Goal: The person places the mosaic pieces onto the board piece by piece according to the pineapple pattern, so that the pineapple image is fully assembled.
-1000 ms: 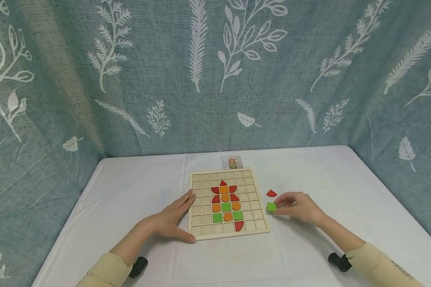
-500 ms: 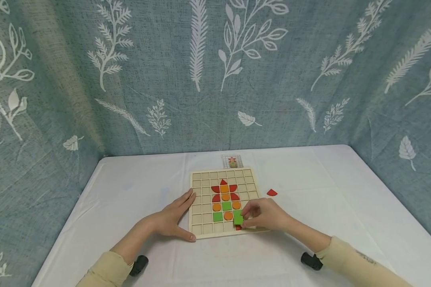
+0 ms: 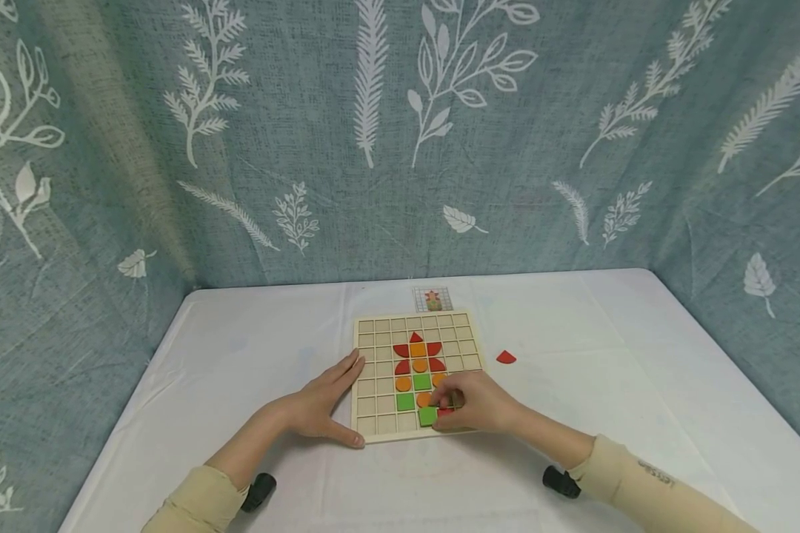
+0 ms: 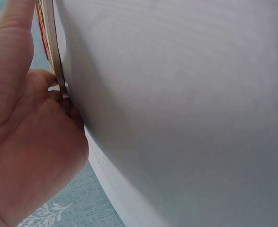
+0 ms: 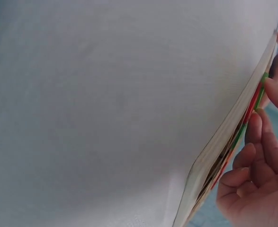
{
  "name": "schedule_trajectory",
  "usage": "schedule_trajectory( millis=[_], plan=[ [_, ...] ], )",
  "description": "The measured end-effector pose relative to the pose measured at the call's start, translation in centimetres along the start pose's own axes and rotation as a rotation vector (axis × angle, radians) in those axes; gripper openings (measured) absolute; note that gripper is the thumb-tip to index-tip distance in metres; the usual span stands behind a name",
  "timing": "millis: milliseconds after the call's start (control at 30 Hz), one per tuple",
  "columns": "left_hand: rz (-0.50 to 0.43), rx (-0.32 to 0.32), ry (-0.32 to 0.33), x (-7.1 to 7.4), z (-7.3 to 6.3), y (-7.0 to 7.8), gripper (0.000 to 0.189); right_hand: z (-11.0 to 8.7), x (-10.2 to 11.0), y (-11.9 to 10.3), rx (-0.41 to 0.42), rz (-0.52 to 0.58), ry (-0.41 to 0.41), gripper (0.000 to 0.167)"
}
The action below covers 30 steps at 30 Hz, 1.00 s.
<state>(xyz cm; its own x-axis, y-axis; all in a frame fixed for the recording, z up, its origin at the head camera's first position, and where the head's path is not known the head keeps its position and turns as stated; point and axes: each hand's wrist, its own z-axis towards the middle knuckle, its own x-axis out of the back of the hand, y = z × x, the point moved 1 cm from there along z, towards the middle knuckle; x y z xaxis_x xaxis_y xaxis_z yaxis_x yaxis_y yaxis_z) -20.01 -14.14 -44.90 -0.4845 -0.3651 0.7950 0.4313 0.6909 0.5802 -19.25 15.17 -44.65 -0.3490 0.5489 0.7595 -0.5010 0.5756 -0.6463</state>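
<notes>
A wooden grid board (image 3: 376, 340) lies on the table, with red, orange and green pieces set in its cells. My right hand (image 3: 481, 403) pinches a green square tile (image 3: 427, 417) between thumb and fingers, over the bottom row just left of a red piece (image 3: 445, 411) partly behind the fingers. In the right wrist view the tile (image 5: 260, 94) appears edge-on at the board's surface. My left hand (image 3: 318, 407) rests against the board's left edge, fingers straight and thumb spread at the near corner. The right hand covers some cells at lower right.
A loose red fan-shaped piece (image 3: 506, 357) lies on the white tablecloth (image 3: 573, 326) right of the board. A small pattern card (image 3: 433, 299) touches or nearly touches the board's far edge. A blue-green curtain (image 3: 400, 222) with white leaves stands behind the table.
My right hand has carried the green tile from the tablecloth right of the board leftward to the board's bottom row. The left hand has stayed at the board's left edge.
</notes>
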Motion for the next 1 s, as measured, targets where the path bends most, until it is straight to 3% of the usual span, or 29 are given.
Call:
schedule_trajectory(
  millis=[333, 567, 667, 867, 1000],
  plan=[
    [0.006, 0.009, 0.003, 0.0, 0.0, 0.1, 0.125, -0.2, 0.2, -0.2, 0.025, 0.006, -0.007, 0.012],
    [-0.001, 0.003, -0.004, 0.0, 0.0, 0.2, 0.124, -0.9, 1.5, 0.5, -0.102, 0.035, 0.085, 0.008],
    [0.007, 0.01, -0.003, 0.0, 0.0, 0.1, 0.124, -1.1, 2.0, 0.9, -0.112, 0.046, 0.106, 0.009],
    [0.003, 0.015, -0.001, 0.1, -0.1, 0.0, 0.125, -0.7, 1.0, 0.2, 0.049, 0.011, 0.024, 0.013],
    [-0.004, 0.0, 0.0, 0.0, 0.0, 0.1, 0.124, -0.4, 0.2, -0.6, 0.101, -0.03, -0.021, 0.017]
  ],
)
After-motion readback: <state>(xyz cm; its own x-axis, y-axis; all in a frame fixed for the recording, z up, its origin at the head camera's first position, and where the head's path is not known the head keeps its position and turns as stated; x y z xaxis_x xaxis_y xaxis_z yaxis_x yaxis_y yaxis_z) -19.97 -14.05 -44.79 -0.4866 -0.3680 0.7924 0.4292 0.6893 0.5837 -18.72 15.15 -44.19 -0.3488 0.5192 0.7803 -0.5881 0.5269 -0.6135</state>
